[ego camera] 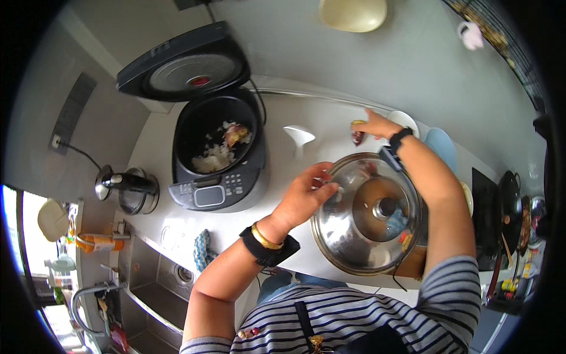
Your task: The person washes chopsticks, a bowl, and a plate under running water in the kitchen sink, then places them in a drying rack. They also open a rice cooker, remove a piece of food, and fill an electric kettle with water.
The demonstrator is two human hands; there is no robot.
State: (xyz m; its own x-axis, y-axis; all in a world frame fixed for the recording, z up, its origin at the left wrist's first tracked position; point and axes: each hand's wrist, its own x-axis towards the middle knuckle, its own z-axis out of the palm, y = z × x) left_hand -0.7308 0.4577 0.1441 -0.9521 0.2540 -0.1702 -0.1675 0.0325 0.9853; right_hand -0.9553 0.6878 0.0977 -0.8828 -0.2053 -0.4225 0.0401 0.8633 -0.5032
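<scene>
My left hand is at the left rim of a large pan with a domed lid, its fingers curled around something small and whitish that I cannot make out. Beyond the pan, my right hand reaches over the counter, fingertips at a piece of dark red-skinned food with yellow flesh. Whether they grip it cannot be told. To the left stands a rice cooker with its lid up; white rice and a reddish-yellow chunk lie in its pot. A white rice paddle rests between cooker and pan.
A white plate and a light blue plate are by the wall, near my right forearm. An electric kettle stands left of the cooker. A blue-white cloth lies beside the metal sink. Black cookware is far right.
</scene>
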